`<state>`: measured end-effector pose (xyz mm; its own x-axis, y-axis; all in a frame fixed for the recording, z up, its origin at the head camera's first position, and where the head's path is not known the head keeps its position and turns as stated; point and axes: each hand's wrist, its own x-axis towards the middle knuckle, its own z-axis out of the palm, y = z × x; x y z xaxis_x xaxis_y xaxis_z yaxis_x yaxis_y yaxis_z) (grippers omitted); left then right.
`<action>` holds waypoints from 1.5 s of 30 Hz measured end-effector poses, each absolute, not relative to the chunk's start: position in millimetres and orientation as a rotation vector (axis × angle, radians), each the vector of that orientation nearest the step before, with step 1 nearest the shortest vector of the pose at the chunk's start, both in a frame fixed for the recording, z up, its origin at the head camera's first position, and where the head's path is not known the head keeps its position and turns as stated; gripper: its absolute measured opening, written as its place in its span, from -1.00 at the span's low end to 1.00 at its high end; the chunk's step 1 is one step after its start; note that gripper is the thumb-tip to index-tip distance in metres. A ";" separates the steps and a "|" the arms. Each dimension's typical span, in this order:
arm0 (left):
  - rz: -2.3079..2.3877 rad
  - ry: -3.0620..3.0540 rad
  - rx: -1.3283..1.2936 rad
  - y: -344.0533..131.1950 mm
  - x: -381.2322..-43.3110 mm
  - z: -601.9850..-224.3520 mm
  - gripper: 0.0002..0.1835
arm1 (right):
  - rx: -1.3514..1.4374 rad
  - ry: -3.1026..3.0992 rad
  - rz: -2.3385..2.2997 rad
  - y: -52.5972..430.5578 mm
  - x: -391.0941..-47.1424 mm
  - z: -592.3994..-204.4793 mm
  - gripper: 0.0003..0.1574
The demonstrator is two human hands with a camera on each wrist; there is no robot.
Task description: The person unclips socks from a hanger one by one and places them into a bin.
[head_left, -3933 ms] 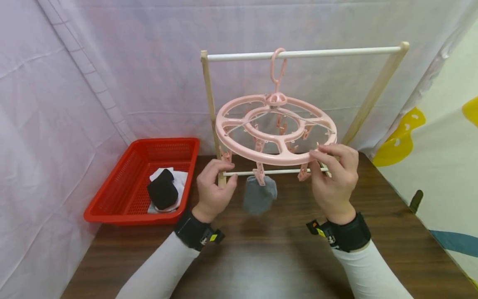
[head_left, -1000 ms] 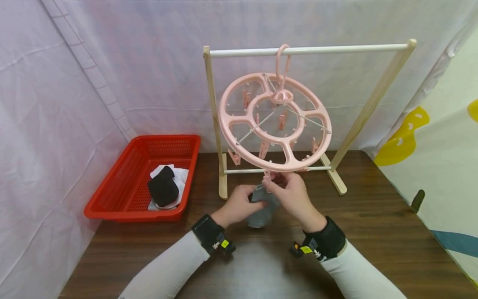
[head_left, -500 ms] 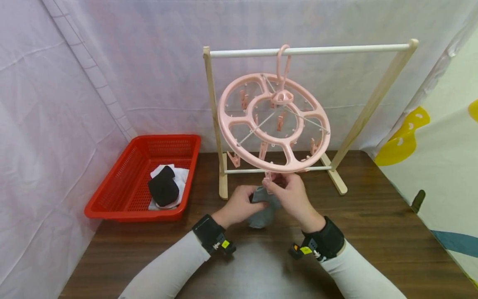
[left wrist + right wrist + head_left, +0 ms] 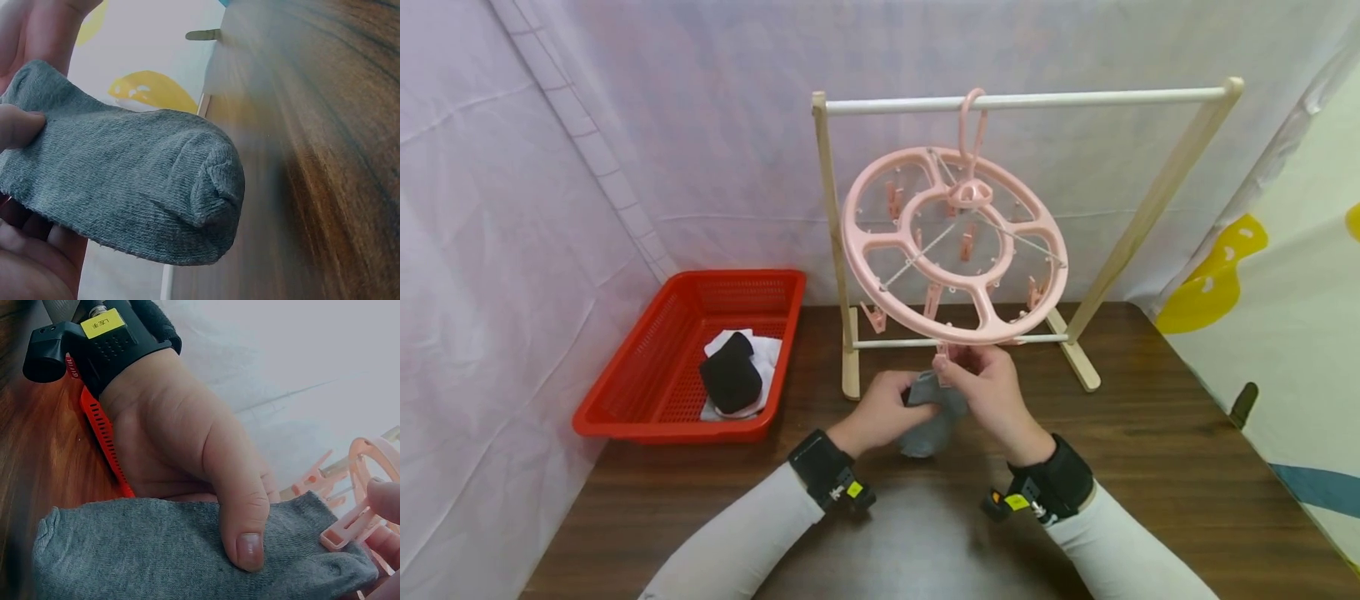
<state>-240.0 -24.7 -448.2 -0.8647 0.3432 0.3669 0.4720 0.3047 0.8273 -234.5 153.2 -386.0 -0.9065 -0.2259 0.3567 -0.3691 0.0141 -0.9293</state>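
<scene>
A grey sock (image 4: 923, 435) hangs below the front rim of a round pink clip hanger (image 4: 865, 242). My left hand (image 4: 880, 412) holds the sock, its thumb lying across the knit fabric in the right wrist view. With thumb and fingers my right hand (image 4: 992, 400) pinches a pink clothes peg (image 4: 347, 531), whose end sits at the sock's cuff. Whether the peg's jaws bite the fabric I cannot tell. The sock's toe (image 4: 215, 187) points away from the hands in the left wrist view. The hanger tilts down toward me.
A wooden stand with a white top rod (image 4: 1090, 98) carries the hanger by its hook. Other pink pegs (image 4: 874, 317) dangle from the ring. At left, a red basket (image 4: 625, 375) contains a black sock (image 4: 730, 375) on white cloth. Everything stands on a dark wooden table (image 4: 1150, 450).
From touching the hanger's rim area, both hands have come inward to the grey sock and its peg, and the ring has tilted forward. Over the last second almost nothing moves.
</scene>
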 end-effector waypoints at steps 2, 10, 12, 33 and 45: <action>-1.613 -2.446 -0.766 -24.6 -239.6 -448.2 -0.85 | 0.632 -2.110 2.078 152.6 -235.0 -386.8 -0.79; -1.633 -2.438 -0.773 -24.3 -238.8 -449.0 -0.83 | 0.616 -1.995 2.179 150.3 -236.4 -387.3 -0.80; -1.629 -2.437 -0.781 -24.4 -238.9 -448.8 -0.82 | 0.621 -1.980 2.190 150.1 -236.1 -386.8 -0.81; -1.604 -2.366 -0.797 -46.9 -231.4 -444.1 -0.85 | 0.639 -1.789 2.253 153.2 -237.3 -384.9 -0.74; -1.398 -2.323 -0.583 -89.2 -218.2 -417.3 -0.83 | 0.695 -1.781 2.189 157.8 -239.0 -385.1 -0.74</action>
<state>-218.2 -89.2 -417.3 -0.8475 0.1590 0.5065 0.5220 0.4232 0.7405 -239.0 157.8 -385.1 -0.8597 -0.1130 0.4981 -0.4647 -0.2319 -0.8546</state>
